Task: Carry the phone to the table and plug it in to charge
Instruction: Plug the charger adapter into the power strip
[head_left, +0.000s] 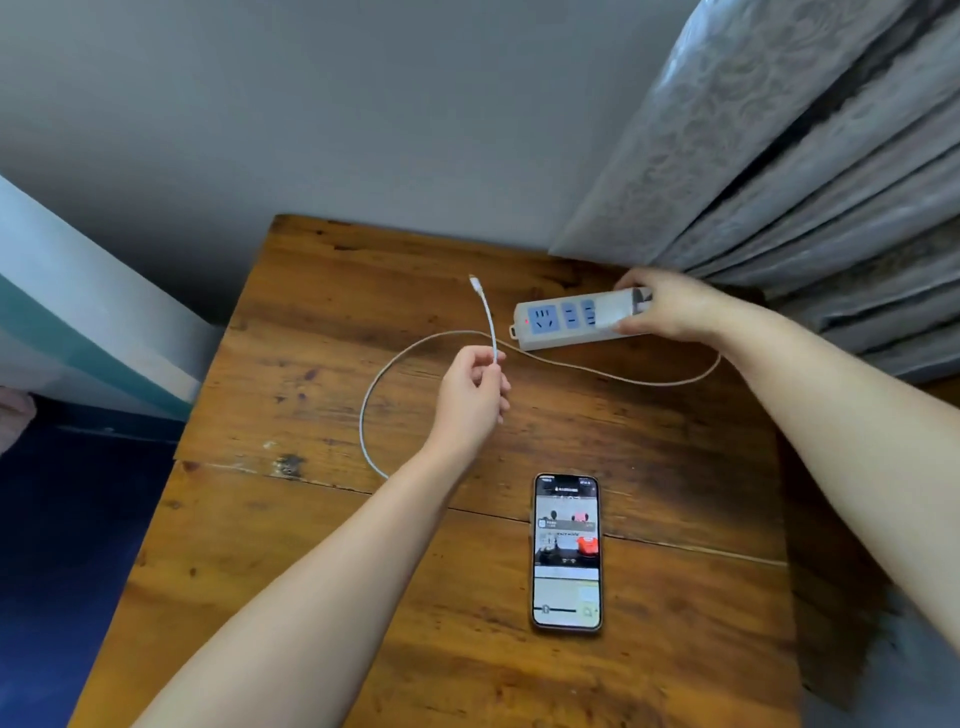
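Observation:
The phone (566, 552) lies flat on the wooden table (322, 519), screen lit and facing up, near the front right. My left hand (470, 395) pinches the white charging cable (374, 379) a little below its free plug end, which points up and away. The cable loops on the table and runs under a white power strip (563, 318) toward the right. My right hand (667, 306) grips the right end of the power strip, covering whatever sits there. Neither hand touches the phone.
A grey patterned curtain (779, 156) hangs at the back right, touching the table's corner. A grey wall is behind. A white and teal panel (78, 312) and dark blue floor lie to the left.

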